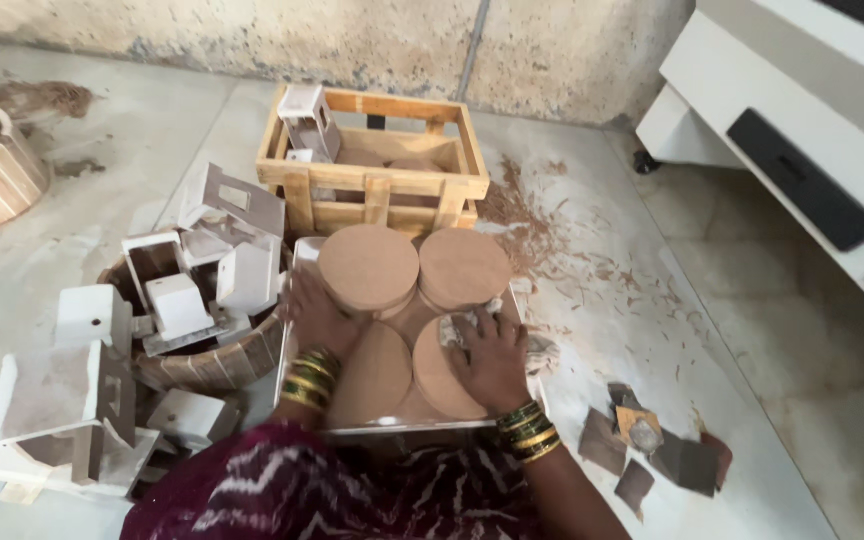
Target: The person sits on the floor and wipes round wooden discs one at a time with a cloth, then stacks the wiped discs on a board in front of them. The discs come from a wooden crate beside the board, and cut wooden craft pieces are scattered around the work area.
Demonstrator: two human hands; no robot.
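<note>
A white tray (pixel 300 262) on the floor is filled by four round brown discs (pixel 367 265). The near right disc (pixel 440 375) is pressed under the flat, open right hand (pixel 492 358) with a scrap of sandpaper (pixel 472 322); the left hand (pixel 317 318) is laid open against the near left disc (pixel 377 370). By appearance, sanding is under way, with its extent unclear.

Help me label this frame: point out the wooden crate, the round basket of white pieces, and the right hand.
wooden crate (pixel 372 185): head view, on its front top rail.
round basket (pixel 214 366): head view, on its slatted front wall.
right hand (pixel 492 358): head view, on the back of the hand.
</note>
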